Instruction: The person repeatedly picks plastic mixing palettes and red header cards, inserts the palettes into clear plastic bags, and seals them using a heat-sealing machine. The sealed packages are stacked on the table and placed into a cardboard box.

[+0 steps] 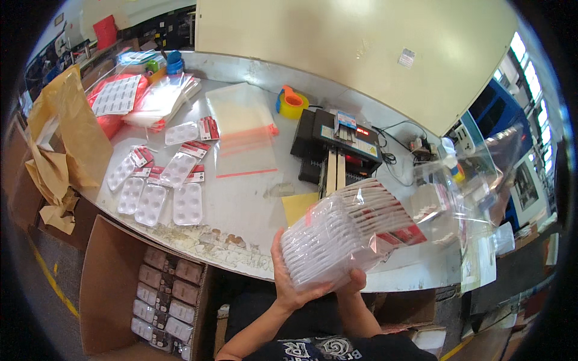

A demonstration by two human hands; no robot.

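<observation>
A clear plastic bag packed with a stack of white blister packs (325, 240) is held up above the front edge of the table. The packs stand pressed together in a row, their red-and-white printed card ends toward the right. My left hand (288, 286) is wrapped round the bag's left and lower side. From below, my right hand (352, 283) grips the bag's near side, its thumb showing and most fingers hidden behind the plastic. Beyond the bag sits a black sealing machine (355, 141) with a red display and a narrow belt.
Several loose blister packs (150, 204) lie on the left of the table (241, 204), near flat clear bags (241, 120) with red strips. Yellow tape (293, 103) sits by the back wall. More filled bags (433, 201) stand at right. An open cardboard box (108, 289) holds packs below left.
</observation>
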